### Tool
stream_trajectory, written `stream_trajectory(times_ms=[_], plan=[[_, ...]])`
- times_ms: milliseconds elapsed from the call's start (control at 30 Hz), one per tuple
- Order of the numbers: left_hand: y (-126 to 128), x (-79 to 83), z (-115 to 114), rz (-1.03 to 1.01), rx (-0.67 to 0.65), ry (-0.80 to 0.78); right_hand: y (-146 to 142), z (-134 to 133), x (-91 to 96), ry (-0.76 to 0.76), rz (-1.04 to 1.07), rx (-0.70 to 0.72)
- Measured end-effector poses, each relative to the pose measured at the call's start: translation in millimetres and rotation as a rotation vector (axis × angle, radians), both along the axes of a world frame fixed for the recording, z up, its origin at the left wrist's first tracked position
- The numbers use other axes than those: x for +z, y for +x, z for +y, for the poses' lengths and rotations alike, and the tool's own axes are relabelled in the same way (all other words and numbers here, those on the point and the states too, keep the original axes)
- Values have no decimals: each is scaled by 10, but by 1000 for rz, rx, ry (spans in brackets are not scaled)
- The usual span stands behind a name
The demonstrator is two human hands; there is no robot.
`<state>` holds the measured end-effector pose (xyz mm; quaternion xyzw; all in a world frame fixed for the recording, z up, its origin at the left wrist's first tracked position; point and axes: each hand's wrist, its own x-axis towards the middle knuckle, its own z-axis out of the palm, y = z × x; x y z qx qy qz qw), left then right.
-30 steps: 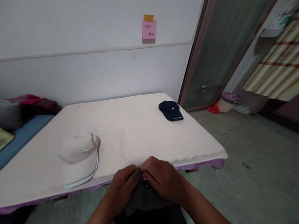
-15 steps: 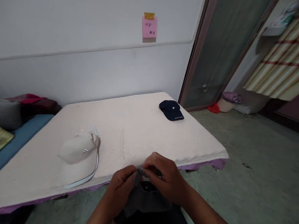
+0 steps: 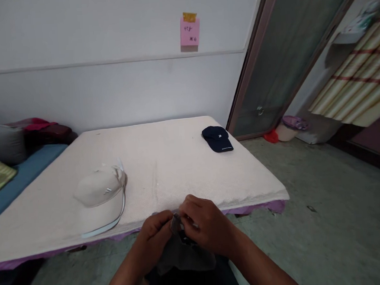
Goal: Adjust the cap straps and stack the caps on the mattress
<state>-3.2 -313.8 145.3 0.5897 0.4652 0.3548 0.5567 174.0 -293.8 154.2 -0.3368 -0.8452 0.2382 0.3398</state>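
Bare right hand (image 3: 207, 221) edges closer to the bare left hand (image 3: 154, 236)

Both hands pinch the upper edge of a soft dark-grey cloth cap (image 3: 185, 258), fingers hiding part of it; it hangs just in front of a broad white bed cover (image 3: 172, 161) of finely nubbed fabric; its matte body sags loosely below a dark gap; on the cover lie a smooth off-white cap (image 3: 98, 188) with a pale-edged, curved brim and a rounded navy-blue cap (image 3: 217, 138) with white lettering.
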Motion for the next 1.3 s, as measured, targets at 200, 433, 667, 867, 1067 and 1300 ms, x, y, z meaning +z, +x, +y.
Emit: stream_trajectory(times_ms=[200, 433, 667, 867, 1067, 1300], plan=[[21, 28, -21, -24, 29, -20, -46, 27, -175, -474, 319, -79], [-10, 4, 1, -25, -8, -15, 20, -51, -25, -228, 261, 28], [4, -18, 2, 15, -58, 32, 26, -77, 46, -101, 37, 69], [38, 32, -18, 73, 6, 57, -102, -53, -88, -264, 283, -134], [47, 41, -34, 45, 31, 20, -177, 42, -281, -902, 797, -40], [-24, -16, -27, -61, 70, -64, -114, 30, -220, -783, 745, 39]])
